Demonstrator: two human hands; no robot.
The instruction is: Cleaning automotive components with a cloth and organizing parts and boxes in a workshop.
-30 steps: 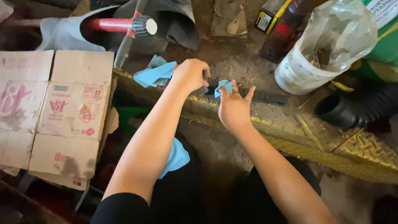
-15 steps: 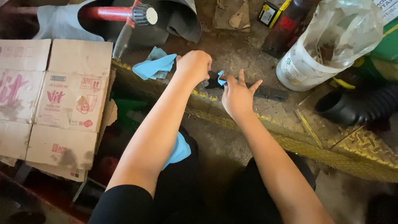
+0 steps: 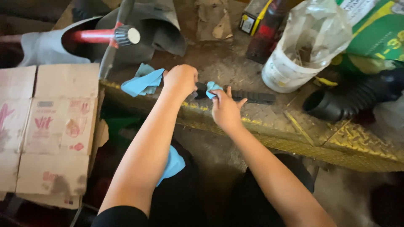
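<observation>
My left hand (image 3: 181,80) is closed in a fist around one end of a dark ribbed bar (image 3: 252,97) that lies along a dirty yellow tread-plate ledge (image 3: 294,126). My right hand (image 3: 225,109) presses a small blue cloth (image 3: 212,88) against the bar right beside the left fist, fingers partly spread. A second, larger blue rag (image 3: 143,82) lies on the ledge just left of my left hand. The bar's gripped end is hidden under my fist.
A white bucket lined with a clear plastic bag (image 3: 294,59) stands at the back right. A black corrugated hose (image 3: 353,98) lies to its right. Flattened cardboard boxes (image 3: 46,130) lie on the left. A red-handled tool (image 3: 105,35) sits on grey sheet metal at the back left.
Both hands have stayed on the bar. My right hand has shifted slightly along it with the blue cloth, its fingers drawing closer together. The view has tilted a little.
</observation>
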